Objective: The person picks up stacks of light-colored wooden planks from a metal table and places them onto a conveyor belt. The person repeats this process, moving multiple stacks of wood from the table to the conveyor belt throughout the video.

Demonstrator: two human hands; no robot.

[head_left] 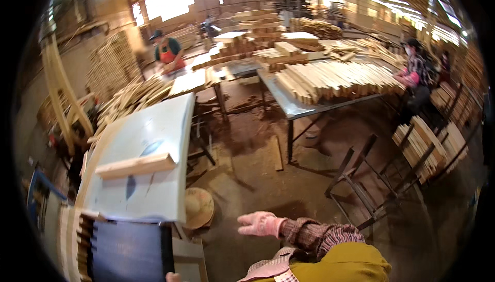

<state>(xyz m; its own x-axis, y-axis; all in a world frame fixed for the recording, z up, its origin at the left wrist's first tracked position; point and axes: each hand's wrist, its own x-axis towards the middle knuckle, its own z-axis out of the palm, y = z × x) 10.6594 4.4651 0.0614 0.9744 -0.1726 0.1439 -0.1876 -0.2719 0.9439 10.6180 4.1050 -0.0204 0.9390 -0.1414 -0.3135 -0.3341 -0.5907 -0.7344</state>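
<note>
Timber workshop, pale-blue tabletop (161, 194): one squared wooden bar (135, 166), long axis crosswise, right end near the right edge, ahead-left of your gloved right hand (262, 224), empty, fingers extended. Your left hand (174, 278), cropped: grip cannot be told.

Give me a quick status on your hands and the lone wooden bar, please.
Right hand open, nothing visible in it. Left hand mostly out of frame, grip unclear. Wooden bar flat on pale table, nothing on top.
</note>
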